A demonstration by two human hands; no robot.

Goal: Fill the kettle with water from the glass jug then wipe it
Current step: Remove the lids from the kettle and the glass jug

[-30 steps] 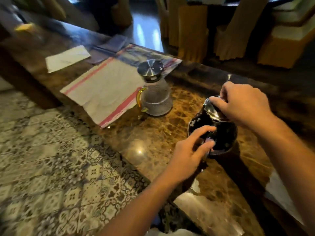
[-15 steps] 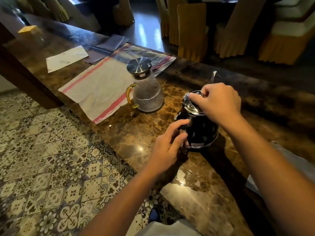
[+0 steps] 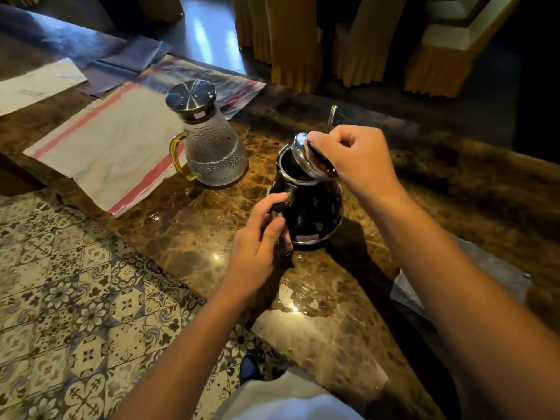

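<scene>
A dark shiny kettle (image 3: 315, 213) stands on the brown marble counter (image 3: 197, 225). My left hand (image 3: 260, 244) grips its handle at the near side. My right hand (image 3: 351, 159) pinches the kettle's silver lid (image 3: 301, 153), which is tilted up off the mouth so the dark opening shows. A thin spout (image 3: 332, 115) pokes up behind my right hand. To the left stands the textured glass jug (image 3: 212, 147) with a yellow handle and a metal cap, holding some water.
A white cloth with red stripes (image 3: 115, 147) lies flat left of the jug. Behind it lie a dark cloth (image 3: 130, 62) and a white paper (image 3: 33, 83). Another cloth (image 3: 497, 277) lies under my right forearm. Covered chairs (image 3: 303, 40) stand beyond the counter; patterned floor tiles (image 3: 60, 283) are on the left.
The lid was closed on the kettle; my right hand has now lifted and tilted it open. My left hand stays on the handle.
</scene>
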